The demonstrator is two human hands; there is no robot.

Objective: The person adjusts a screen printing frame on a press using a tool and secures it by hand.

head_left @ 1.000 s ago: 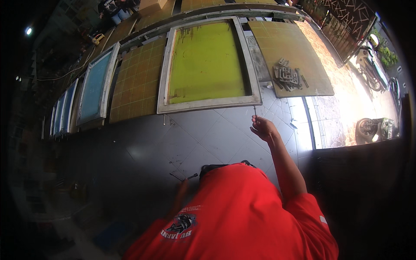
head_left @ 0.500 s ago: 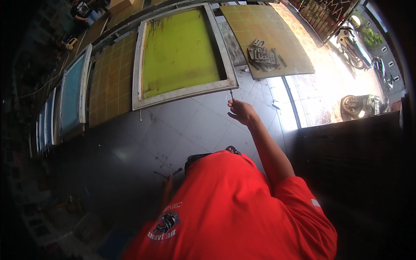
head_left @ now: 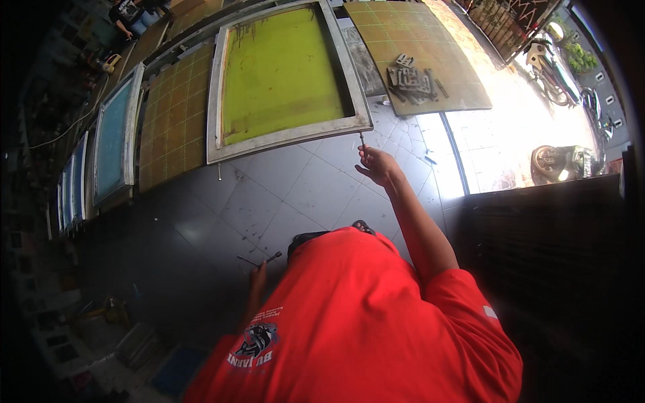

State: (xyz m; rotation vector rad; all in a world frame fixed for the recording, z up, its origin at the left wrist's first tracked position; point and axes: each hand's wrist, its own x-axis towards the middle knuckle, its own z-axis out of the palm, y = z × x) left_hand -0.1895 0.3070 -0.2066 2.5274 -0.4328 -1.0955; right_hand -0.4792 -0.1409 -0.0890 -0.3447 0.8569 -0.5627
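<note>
A printing screen (head_left: 285, 80) with yellow-green mesh in a pale metal frame lies over the work surface in front of me. At its near right corner, a thin bolt (head_left: 362, 139) points down, and the fingertips of my right hand (head_left: 378, 166) pinch its lower end. Another bolt (head_left: 219, 172) hangs below the near left corner, untouched. Low on the left, beside my body, my left hand (head_left: 257, 276) is closed around a dark wrench (head_left: 273, 258) with a thicker socket-like end. Shadow covers part of that hand.
A brown gridded board (head_left: 430, 50) at the right carries a pile of metal pieces (head_left: 412, 82). Left of the screen are another gridded board (head_left: 173, 114) and a blue screen (head_left: 114, 141). A person (head_left: 129, 19) is at the far left. Grey floor tiles (head_left: 316, 188) lie below.
My right hand has shifted slightly up and right, still pinching the bolt. My left hand has risen a little with the wrench. The view has tilted slightly.
</note>
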